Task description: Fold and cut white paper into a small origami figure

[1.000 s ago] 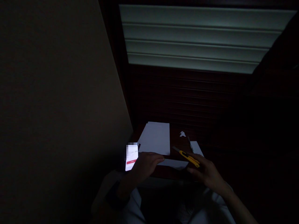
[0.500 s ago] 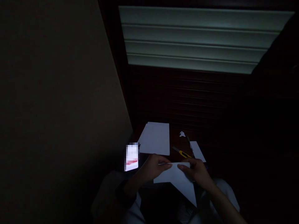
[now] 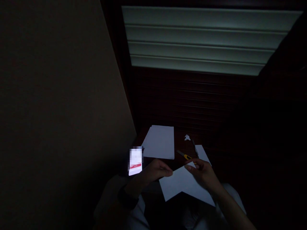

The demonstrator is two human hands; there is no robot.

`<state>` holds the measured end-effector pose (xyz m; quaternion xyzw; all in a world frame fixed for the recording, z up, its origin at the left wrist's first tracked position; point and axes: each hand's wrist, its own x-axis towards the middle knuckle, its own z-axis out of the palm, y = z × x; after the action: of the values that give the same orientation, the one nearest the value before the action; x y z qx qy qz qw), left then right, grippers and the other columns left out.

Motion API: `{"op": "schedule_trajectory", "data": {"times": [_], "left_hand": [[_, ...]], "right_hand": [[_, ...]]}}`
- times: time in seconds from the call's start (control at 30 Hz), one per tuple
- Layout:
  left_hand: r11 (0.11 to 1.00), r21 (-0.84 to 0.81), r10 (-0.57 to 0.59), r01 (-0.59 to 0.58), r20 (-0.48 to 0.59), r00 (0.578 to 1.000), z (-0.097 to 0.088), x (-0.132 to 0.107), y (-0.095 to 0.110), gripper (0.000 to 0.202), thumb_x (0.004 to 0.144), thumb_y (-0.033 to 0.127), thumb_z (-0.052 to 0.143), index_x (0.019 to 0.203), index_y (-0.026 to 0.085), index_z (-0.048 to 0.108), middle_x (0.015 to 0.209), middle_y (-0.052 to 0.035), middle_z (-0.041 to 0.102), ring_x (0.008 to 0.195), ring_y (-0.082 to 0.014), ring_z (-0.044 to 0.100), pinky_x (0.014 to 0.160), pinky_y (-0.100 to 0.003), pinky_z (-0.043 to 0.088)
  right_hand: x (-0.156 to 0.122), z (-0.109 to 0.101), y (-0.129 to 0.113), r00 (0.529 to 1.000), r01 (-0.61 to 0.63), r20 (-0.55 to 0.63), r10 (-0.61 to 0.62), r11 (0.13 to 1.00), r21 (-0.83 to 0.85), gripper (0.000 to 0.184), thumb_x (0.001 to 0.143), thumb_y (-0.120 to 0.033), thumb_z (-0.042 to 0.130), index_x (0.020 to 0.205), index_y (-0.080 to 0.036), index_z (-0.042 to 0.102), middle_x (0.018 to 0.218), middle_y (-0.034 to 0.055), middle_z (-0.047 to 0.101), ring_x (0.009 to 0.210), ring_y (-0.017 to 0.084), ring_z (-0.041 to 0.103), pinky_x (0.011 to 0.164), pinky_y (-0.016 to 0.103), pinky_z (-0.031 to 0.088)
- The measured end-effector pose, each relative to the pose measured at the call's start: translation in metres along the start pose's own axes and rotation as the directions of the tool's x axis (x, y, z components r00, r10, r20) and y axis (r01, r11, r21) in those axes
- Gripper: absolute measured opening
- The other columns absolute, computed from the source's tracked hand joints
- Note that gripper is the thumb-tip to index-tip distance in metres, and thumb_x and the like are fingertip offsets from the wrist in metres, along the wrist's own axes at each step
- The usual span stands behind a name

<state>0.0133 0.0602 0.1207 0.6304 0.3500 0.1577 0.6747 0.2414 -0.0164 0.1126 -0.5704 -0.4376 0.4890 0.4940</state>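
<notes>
In a dim room I hold a white sheet of paper (image 3: pixel 183 183) over my lap, just in front of the dark table edge. My left hand (image 3: pixel 154 172) pinches its left upper corner. My right hand (image 3: pixel 203 174) grips its upper right part with curled fingers. The sheet hangs with an angled lower edge. A yellow utility knife (image 3: pixel 185 156) lies on the table just beyond my right hand.
A lit phone (image 3: pixel 135 161) rests at the table's left edge. A stack of white paper (image 3: pixel 160 141) lies behind it, a smaller white sheet (image 3: pixel 202 154) to the right, and a tiny crumpled scrap (image 3: pixel 187 137) farther back. A wall stands left; window blinds (image 3: pixel 199 41) hang ahead.
A second ago my right hand held the knife; it now lies on the table. Both hands have lifted the sheet off the table and turned it toward my lap.
</notes>
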Motion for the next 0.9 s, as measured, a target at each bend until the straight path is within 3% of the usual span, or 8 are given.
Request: {"op": "schedule_trajectory", "data": {"times": [0.17,0.3,0.43,0.5,0.6,0.73,0.8,0.9], "left_hand": [[0.998,0.056,-0.041,0.041,0.01,0.999,-0.009,-0.008,-0.003,0.031,0.069,0.04,0.068,0.083,0.013,0.073,0.075,-0.0076,0.072,0.063,-0.0171,0.063,0.054,-0.023,0.045],[0.996,-0.011,-0.089,0.09,0.104,0.991,-0.022,-0.012,-0.014,0.034,0.071,0.042,0.066,0.088,0.013,0.071,0.084,-0.0107,0.072,0.074,-0.0214,0.067,0.066,-0.03,0.051],[0.983,-0.09,-0.163,0.161,-0.024,0.986,-0.032,-0.01,-0.031,0.039,0.069,0.044,0.069,0.09,0.011,0.069,0.088,-0.0139,0.072,0.077,-0.0245,0.068,0.071,-0.036,0.052],[0.966,-0.205,-0.181,0.159,-0.09,0.979,-0.027,-0.01,-0.033,0.044,0.072,0.048,0.065,0.093,0.009,0.067,0.093,-0.0163,0.07,0.082,-0.0258,0.068,0.076,-0.039,0.052],[0.916,-0.4,-0.106,0.034,-0.159,0.982,-0.003,-0.011,-0.028,0.049,0.077,0.052,0.058,0.105,0.012,0.063,0.109,-0.0162,0.065,0.09,-0.0268,0.066,0.08,-0.041,0.052],[0.898,-0.426,-0.001,-0.108,-0.249,0.969,0.031,-0.004,-0.022,0.047,0.075,0.047,0.064,0.106,0.011,0.063,0.107,-0.0161,0.065,0.095,-0.0285,0.064,0.079,-0.04,0.052],[0.896,-0.419,-0.018,-0.144,-0.359,0.933,0.036,0.002,-0.025,0.046,0.073,0.047,0.065,0.1,0.009,0.065,0.099,-0.0161,0.068,0.09,-0.0287,0.065,0.075,-0.04,0.053],[0.894,-0.421,-0.022,-0.155,-0.385,0.923,0.031,0.009,-0.031,0.044,0.072,0.046,0.067,0.094,0.008,0.067,0.092,-0.015,0.069,0.087,-0.0284,0.065,0.072,-0.039,0.055]], "right_hand": [[-0.004,-0.008,-0.008,1.0,-0.014,0.013,0.014,1.0,-0.022,0.031,0.071,-0.04,0.07,0.091,-0.017,0.066,0.063,0.0006,0.062,0.052,0.013,0.053,0.046,0.021,0.038],[-0.007,-0.02,-0.014,0.999,-0.018,-0.029,0.017,0.999,-0.042,0.029,0.071,-0.039,0.07,0.088,-0.015,0.068,0.066,0.0021,0.065,0.055,0.014,0.057,0.048,0.021,0.04],[-0.005,-0.028,-0.013,0.991,-0.03,-0.132,0.028,0.999,-0.013,0.034,0.071,-0.043,0.069,0.089,-0.014,0.068,0.07,0.0057,0.068,0.059,0.019,0.061,0.05,0.025,0.044],[-0.002,-0.027,-0.007,0.981,-0.021,-0.195,0.025,1.0,0.022,0.035,0.069,-0.043,0.071,0.088,-0.014,0.068,0.07,0.006,0.068,0.06,0.02,0.062,0.051,0.026,0.045],[0.0,-0.012,0.005,0.97,-0.002,-0.238,0.039,0.988,0.154,0.034,0.069,-0.045,0.07,0.088,-0.016,0.068,0.071,0.0046,0.068,0.061,0.02,0.063,0.054,0.027,0.047],[0.0,0.012,0.021,0.969,-0.043,-0.228,0.097,0.972,0.23,0.032,0.069,-0.047,0.07,0.081,-0.017,0.068,0.064,0.0023,0.067,0.055,0.018,0.06,0.05,0.026,0.045],[-0.001,0.016,0.027,0.973,-0.052,-0.207,0.102,0.971,0.235,0.03,0.067,-0.046,0.071,0.075,-0.017,0.068,0.063,0.0015,0.066,0.054,0.018,0.059,0.05,0.026,0.045],[-0.002,0.01,0.03,0.974,-0.034,-0.215,0.077,0.979,0.199,0.029,0.065,-0.045,0.073,0.067,-0.016,0.069,0.059,0.0008,0.064,0.056,0.017,0.058,0.053,0.026,0.044]]}}
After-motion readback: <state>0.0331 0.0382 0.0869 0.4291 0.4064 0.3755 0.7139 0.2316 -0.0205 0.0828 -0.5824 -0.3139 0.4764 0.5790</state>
